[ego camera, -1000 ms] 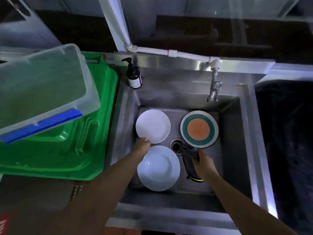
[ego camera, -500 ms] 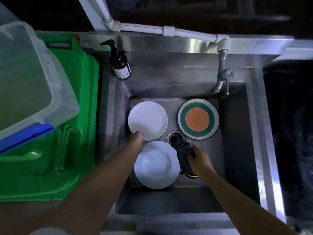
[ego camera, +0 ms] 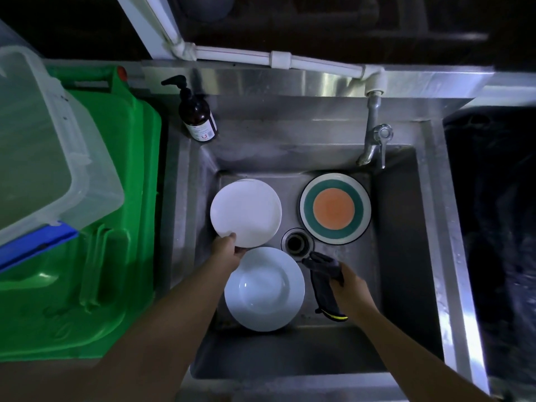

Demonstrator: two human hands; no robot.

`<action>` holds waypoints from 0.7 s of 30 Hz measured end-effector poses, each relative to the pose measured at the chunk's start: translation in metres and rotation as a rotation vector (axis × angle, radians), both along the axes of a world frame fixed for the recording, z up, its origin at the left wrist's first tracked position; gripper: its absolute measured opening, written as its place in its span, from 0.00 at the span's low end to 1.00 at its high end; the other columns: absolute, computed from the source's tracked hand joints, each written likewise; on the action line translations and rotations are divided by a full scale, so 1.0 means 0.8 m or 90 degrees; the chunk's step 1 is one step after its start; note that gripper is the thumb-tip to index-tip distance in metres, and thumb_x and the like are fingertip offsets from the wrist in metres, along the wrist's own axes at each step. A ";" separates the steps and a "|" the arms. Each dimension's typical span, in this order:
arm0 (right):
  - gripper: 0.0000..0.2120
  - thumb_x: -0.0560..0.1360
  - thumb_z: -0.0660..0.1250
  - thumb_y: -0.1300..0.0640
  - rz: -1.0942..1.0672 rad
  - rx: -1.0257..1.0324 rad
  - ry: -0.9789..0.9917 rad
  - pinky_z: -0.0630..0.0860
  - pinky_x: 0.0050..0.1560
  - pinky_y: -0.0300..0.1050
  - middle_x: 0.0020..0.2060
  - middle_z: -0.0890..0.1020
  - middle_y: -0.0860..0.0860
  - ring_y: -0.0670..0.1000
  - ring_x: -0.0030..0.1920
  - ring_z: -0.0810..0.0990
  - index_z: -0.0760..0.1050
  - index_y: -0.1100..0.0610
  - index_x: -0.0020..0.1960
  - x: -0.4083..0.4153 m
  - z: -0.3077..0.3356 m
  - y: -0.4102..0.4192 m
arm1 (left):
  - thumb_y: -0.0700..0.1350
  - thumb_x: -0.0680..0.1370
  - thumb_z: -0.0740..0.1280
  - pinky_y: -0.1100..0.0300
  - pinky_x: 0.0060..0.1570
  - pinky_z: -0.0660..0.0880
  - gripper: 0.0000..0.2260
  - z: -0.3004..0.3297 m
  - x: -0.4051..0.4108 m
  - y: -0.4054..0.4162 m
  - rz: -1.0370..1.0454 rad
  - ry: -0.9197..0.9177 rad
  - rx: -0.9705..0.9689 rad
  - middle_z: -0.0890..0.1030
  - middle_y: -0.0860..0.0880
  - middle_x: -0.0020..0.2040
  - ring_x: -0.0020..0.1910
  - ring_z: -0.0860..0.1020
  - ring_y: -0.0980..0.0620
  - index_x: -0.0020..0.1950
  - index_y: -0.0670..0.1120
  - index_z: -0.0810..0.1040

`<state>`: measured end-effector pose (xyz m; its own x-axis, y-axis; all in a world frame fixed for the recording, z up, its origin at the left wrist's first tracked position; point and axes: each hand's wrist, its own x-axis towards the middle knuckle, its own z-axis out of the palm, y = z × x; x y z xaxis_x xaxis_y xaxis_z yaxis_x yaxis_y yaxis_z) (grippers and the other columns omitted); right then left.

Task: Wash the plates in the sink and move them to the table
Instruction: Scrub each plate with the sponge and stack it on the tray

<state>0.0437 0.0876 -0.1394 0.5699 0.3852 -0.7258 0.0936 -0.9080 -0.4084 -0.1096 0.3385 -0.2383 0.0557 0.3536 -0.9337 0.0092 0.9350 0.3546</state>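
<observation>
My left grip [ego camera: 229, 247] pinches the near rim of the flat white round plate [ego camera: 246, 212] at mid-frame in the steel sink [ego camera: 403, 227]; my right grip [ego camera: 346, 281] clutches a dark cloth [ego camera: 324, 281]. A rim-only pinch could slip, dropping it onto the pale blue bowl-plate [ego camera: 264, 288] below.

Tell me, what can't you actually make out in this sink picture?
- Table: nowhere in the head view; outside the frame.
- Soap bottle label: print too small to read.
- Left hand fingers: tucked under the white plate.
- Dark cloth: partly covered by the right hand.
- Area right of the sink: too dark.
- Tap: any running water unclear.
</observation>
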 end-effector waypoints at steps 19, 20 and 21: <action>0.15 0.83 0.61 0.56 -0.124 0.084 -0.034 0.75 0.48 0.47 0.59 0.82 0.57 0.56 0.54 0.80 0.73 0.57 0.68 0.040 0.065 -0.124 | 0.38 0.83 0.63 0.64 0.57 0.65 0.18 0.149 0.008 -0.169 -0.607 0.209 0.544 0.79 0.45 0.67 0.67 0.75 0.43 0.73 0.44 0.76; 0.15 0.83 0.61 0.57 -0.128 0.091 -0.040 0.74 0.47 0.46 0.59 0.82 0.56 0.54 0.52 0.79 0.73 0.57 0.68 0.043 0.071 -0.134 | 0.38 0.83 0.63 0.66 0.54 0.63 0.17 0.160 0.007 -0.186 -0.635 0.201 0.598 0.80 0.45 0.66 0.66 0.75 0.43 0.72 0.44 0.76; 0.15 0.82 0.61 0.57 -0.131 0.098 -0.048 0.73 0.46 0.45 0.59 0.82 0.56 0.53 0.51 0.78 0.73 0.57 0.68 0.046 0.077 -0.144 | 0.37 0.83 0.62 0.67 0.53 0.63 0.17 0.167 0.006 -0.200 -0.648 0.187 0.629 0.81 0.45 0.65 0.65 0.76 0.43 0.71 0.44 0.77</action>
<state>0.0808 -0.0277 -0.0775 0.6975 0.3577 -0.6210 -0.0517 -0.8392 -0.5414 -0.1046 0.1786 -0.1049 0.5237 0.7728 -0.3586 0.6930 -0.1415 0.7069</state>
